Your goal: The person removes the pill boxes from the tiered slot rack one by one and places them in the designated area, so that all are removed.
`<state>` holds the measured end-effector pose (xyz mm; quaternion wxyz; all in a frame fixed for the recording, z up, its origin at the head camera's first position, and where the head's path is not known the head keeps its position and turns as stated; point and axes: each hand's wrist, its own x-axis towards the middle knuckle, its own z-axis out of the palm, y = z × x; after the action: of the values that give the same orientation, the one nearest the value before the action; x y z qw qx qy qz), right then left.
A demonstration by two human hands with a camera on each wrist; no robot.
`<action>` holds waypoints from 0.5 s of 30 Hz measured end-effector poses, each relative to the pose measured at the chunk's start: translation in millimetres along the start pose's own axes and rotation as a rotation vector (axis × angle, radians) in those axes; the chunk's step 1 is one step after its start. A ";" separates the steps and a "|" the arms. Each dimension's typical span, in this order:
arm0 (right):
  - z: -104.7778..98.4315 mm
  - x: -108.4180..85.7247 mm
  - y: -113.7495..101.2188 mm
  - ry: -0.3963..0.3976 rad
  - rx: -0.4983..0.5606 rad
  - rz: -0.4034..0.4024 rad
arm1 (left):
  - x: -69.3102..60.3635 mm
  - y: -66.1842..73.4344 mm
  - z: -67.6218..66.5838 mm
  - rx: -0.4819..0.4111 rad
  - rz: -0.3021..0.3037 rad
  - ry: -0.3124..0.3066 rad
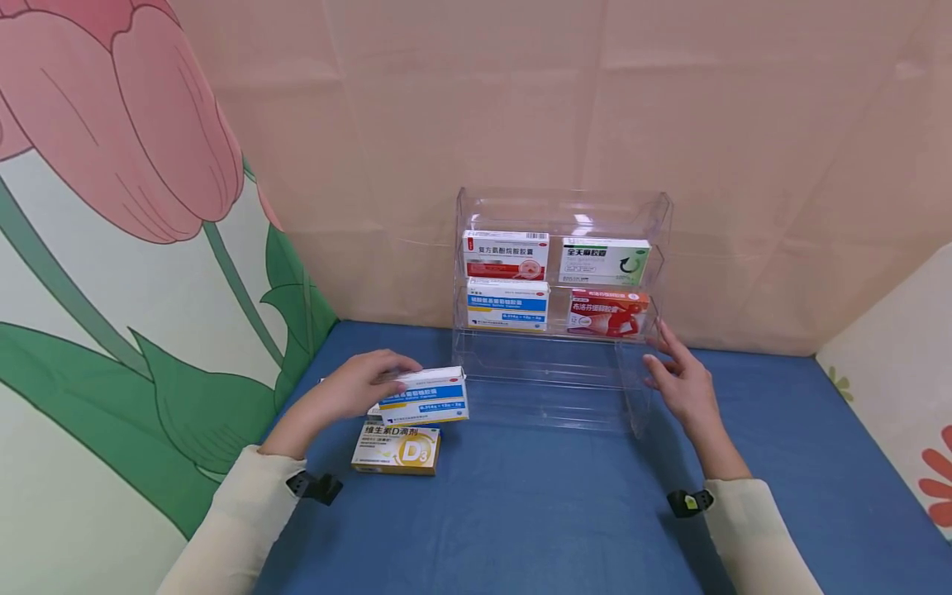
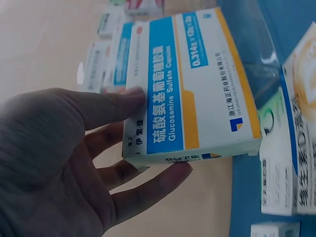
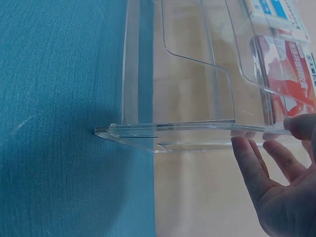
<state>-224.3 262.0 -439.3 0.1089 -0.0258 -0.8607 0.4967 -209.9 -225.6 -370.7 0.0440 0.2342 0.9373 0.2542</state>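
Blue box [image 1: 439, 397]: in your left hand [image 1: 364, 384], just left of the rack [image 1: 546, 384], level with its lower part. Thumb on the printed face toward the left end, fingers spread behind and along the edge; you have the hand parted by about the box's thickness. Long axis runs crosswise, free end toward the rack and tipped up slightly, print facing you. Left hand clearly the nearer. Free end overlaps the rack's side in the head view; touching or apart, you can't tell.

D3 box [image 1: 397, 450] lies flat on the worktop [image 1: 535, 512], nearer you than the held one.

In the rack's middle tier, twin box [image 1: 508, 306] at left, above and right of yours; red box [image 1: 608, 312] next along, apart from it.

Far right, your right hand [image 1: 684, 384]: fingers loose, fairly straight, tips at the rack's right wall, nothing carried.
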 end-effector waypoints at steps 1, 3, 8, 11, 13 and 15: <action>0.1 -0.2 -0.3 -0.001 0.000 0.004 | -1.4 -3.5 -0.3 -0.003 -0.001 -0.003; 0.2 -0.2 -0.9 -0.003 0.004 0.007 | -4.6 -10.0 -1.1 -0.009 0.004 -0.013; 0.6 -0.2 -2.0 -0.007 0.015 0.011 | -12.8 -26.2 -5.0 -0.026 0.000 -0.027; 0.7 -0.3 -2.3 -0.009 0.016 0.016 | -16.9 -36.1 -8.0 -0.029 -0.016 -0.032; 0.7 -0.4 -2.2 -0.009 0.012 0.016 | -19.2 -42.9 -10.3 -0.030 -0.016 -0.039; 0.7 -0.5 -1.6 -0.007 0.008 0.012 | -21.2 -49.2 -12.4 -0.032 -0.028 -0.048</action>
<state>-223.9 260.5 -438.2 0.1033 -0.0287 -0.8588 0.5009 -214.1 -278.4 -385.2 0.0736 0.2263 0.9351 0.2626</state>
